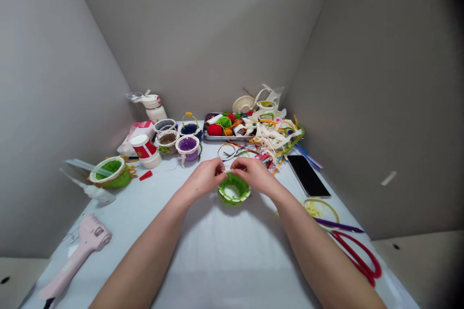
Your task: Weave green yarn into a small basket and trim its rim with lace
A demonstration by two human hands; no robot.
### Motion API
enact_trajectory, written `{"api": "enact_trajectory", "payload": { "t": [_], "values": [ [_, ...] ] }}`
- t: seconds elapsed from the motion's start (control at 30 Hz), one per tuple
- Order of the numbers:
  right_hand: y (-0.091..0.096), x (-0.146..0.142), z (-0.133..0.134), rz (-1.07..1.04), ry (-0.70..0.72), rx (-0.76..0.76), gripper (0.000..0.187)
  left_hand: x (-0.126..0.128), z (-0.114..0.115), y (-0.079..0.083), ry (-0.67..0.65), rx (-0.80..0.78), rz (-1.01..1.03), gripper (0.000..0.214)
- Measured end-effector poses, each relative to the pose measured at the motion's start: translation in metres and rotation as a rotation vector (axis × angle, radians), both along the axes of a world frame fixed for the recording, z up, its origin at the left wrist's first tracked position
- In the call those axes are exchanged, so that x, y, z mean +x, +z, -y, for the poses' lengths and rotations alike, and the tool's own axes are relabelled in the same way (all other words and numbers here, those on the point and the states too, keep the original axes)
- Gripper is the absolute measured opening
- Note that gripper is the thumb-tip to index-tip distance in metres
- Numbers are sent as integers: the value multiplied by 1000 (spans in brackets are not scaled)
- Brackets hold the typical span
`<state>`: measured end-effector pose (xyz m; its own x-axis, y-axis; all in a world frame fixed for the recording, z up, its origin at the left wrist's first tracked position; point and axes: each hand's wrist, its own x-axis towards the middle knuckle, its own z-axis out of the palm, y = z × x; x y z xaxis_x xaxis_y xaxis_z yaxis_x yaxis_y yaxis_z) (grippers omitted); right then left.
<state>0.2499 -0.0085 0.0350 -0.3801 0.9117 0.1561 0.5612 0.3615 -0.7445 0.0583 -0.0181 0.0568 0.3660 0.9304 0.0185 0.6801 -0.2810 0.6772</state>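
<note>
A small round green yarn-wrapped basket (234,190) with a white rim sits on the pale table (217,256) in the middle. My left hand (205,177) and my right hand (251,172) meet just above its far rim. The fingertips of both hands are pinched together on a thin pale strand that I can barely make out. Both forearms reach in from the bottom of the view.
A larger green basket (110,172), several small baskets (187,147), a red cup (145,150) and a white bottle (152,105) stand at left. A yarn tray (223,128) and pipe cleaners (275,137) are behind. Phone (308,175), red scissors (357,256), pink glue gun (78,251).
</note>
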Motion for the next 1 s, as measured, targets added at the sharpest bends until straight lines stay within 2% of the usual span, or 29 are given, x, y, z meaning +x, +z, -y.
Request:
{"api": "enact_trajectory", "payload": {
  "t": [0.17, 0.4, 0.57, 0.67, 0.8, 0.9, 1.0],
  "values": [
    [1, 0, 1, 2, -23, -28, 7, -1, -2, -6, 6, -41, 119, 12],
    [4, 6, -1, -11, -15, -53, 14, 0, -6, -11, 68, -38, 92, 12],
    [8, 20, -4, -15, -52, -41, 21, 4, -6, -11, 132, 10, 166, 11],
    [9, 35, -9, -41, -87, -67, 26, 3, -11, -13, 248, 112, 280, 9],
    [11, 57, -16, -179, -208, -47, 25, -4, -22, -23, 427, 253, 505, 10],
    [12, 62, -21, -338, -307, -24, 23, -8, -27, -30, 431, 273, 618, 16],
    [7, 56, -25, -571, -348, -96, 24, -8, -30, -36, 438, 218, 714, 14]
  ]
}}
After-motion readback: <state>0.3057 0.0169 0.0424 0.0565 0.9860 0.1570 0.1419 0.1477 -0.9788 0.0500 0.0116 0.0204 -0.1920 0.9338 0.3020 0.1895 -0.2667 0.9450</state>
